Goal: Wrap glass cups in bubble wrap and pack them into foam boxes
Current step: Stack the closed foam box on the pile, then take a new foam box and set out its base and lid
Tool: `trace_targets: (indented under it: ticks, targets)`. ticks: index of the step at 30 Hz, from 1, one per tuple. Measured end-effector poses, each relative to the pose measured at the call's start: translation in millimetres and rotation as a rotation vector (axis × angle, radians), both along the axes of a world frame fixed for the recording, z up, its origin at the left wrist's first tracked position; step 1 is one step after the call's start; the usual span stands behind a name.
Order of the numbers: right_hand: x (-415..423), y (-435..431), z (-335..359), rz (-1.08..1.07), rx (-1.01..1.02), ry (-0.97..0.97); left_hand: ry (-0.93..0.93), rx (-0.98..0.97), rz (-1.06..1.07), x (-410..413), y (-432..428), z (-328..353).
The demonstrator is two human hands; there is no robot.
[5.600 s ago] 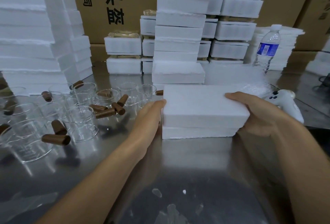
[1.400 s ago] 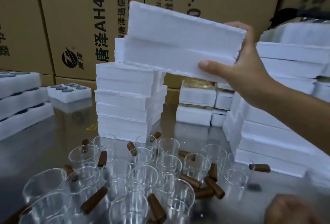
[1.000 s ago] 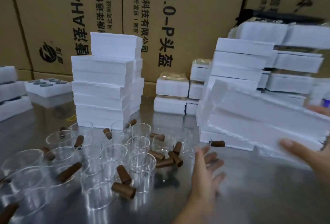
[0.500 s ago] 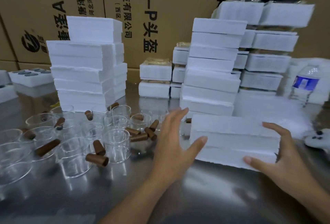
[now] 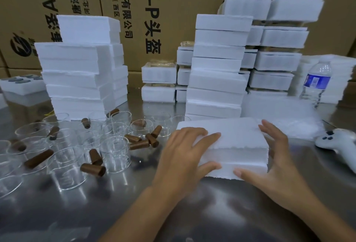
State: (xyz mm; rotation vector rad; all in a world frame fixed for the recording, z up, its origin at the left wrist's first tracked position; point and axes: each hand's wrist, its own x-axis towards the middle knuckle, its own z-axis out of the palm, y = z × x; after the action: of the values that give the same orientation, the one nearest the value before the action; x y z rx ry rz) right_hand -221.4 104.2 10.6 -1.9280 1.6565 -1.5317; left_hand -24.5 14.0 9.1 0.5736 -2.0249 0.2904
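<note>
So the foam box (image 5: 237, 141) is lying flat on the steel table (image 5: 173, 212), pretty much dead centre and closed up. The left hand (image 5: 181, 157) has its fingers laid loosely over the top at the left end, with the thumb stretched along the front face. The right hand (image 5: 277, 166) is at the right end, fingers spread wide and thumb against the bottom front edge; can't tell if those fingers actually touch. To the left there's a crowd of glass cups (image 5: 115, 151) with brown handles (image 5: 138, 144). A sheet of bubble wrap (image 5: 300, 124) sits just behind the box on the right. Beyond that are tall foam stacks (image 5: 217, 68), a water bottle (image 5: 316, 83), a white controller (image 5: 339, 141) and cardboard cartons (image 5: 173, 1).
</note>
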Motion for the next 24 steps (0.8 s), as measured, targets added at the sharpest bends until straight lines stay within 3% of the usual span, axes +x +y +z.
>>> trace_targets:
  ticks: [5, 15, 21, 24]
  targets:
    - [-6.1, 2.6, 7.2, -0.048, -0.022, -0.006, 0.084, 0.092, -0.001, 6.1, 1.9, 2.6]
    - [-55.0, 16.9, 22.1, -0.198, 0.172, -0.006, 0.750, 0.934, -0.177, -2.0, 15.8, 10.6]
    - [-67.8, 17.8, 19.2, -0.227, 0.331, 0.056, 0.744, 0.936, -0.115, -7.4, 18.6, 6.7]
    - [-72.1, 16.9, 18.9, -0.292, 0.366, 0.174, 0.729, 0.930, -0.059, -4.9, 19.3, 5.1]
